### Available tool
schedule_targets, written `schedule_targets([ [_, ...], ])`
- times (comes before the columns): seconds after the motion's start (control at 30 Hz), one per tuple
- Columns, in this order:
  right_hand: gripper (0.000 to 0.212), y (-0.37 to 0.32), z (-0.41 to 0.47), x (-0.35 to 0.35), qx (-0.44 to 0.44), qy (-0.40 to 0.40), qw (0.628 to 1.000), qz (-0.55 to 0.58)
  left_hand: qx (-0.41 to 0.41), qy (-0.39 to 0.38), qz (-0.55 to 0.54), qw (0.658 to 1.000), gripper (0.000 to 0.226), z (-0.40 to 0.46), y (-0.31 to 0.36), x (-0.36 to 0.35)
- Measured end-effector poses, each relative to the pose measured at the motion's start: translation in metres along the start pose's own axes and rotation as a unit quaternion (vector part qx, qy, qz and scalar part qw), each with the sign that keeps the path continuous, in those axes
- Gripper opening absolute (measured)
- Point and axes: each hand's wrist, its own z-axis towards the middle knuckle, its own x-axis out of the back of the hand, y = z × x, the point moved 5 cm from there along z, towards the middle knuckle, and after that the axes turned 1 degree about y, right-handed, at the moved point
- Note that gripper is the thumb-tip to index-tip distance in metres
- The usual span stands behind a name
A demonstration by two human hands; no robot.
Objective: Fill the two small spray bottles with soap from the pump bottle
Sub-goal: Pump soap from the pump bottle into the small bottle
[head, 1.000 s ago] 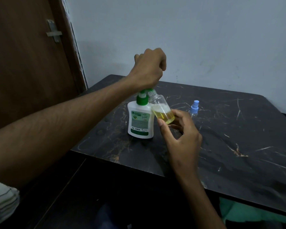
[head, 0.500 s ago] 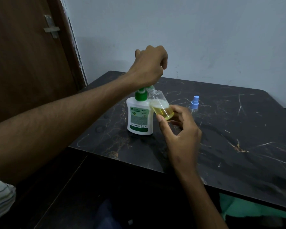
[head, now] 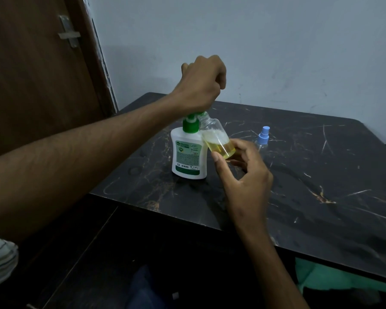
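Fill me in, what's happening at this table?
A person is pumping soap. The left hand presses the green head of the pump bottle, while the right hand tilts an open small bottle under the spout; it holds some yellow liquid. A second spray bottle, blue-capped, stands on the table.

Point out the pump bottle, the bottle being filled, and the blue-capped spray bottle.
pump bottle (head: 188, 156): head view, front label.
bottle being filled (head: 218, 147): head view, soap-filled lower body.
blue-capped spray bottle (head: 264, 136): head view, blue cap.
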Motion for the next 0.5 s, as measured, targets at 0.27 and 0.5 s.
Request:
schedule_targets([
  [0.27, 0.031, -0.0006, 0.0001, -0.0001, 0.004, 0.004, 1.000, -0.001, 0.001, 0.016, 0.001, 1.000, 0.046, -0.0011, 0.0001, -0.0004],
  [0.5, 0.030, 0.0000, 0.0005, -0.0007, -0.002, 0.005, 1.000, 0.002, -0.003, 0.029, -0.002, 1.000, 0.046, 0.0033, 0.0024, 0.0044],
])
